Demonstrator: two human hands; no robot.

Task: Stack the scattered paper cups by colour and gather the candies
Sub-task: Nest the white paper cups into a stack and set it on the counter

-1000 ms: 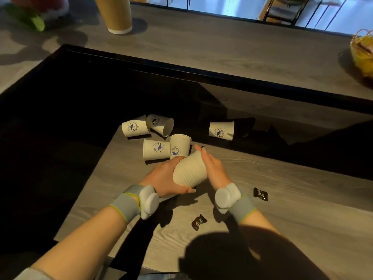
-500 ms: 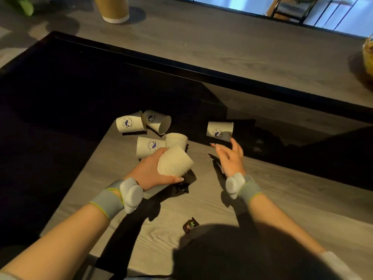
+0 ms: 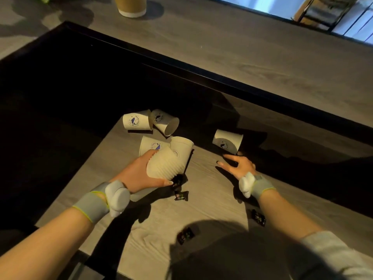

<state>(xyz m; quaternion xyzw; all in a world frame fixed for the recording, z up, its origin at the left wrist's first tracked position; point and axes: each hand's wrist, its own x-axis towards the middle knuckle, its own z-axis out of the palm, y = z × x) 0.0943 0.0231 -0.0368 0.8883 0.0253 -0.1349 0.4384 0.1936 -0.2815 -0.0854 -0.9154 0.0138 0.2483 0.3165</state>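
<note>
Grips ribbed paper cup (image 3: 165,164) in left hand (image 3: 137,176), wrapped candy (image 3: 177,181) beside thumb tip. Spreads right hand (image 3: 240,165), fingertips near tipped logo cup (image 3: 227,141).

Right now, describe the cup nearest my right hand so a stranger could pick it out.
On the grey wooden table, look along its far edge. A white paper cup with a blue logo lies there, just beyond the right hand. Unlike the other logo cups, bunched to its left, it sits alone.
</note>
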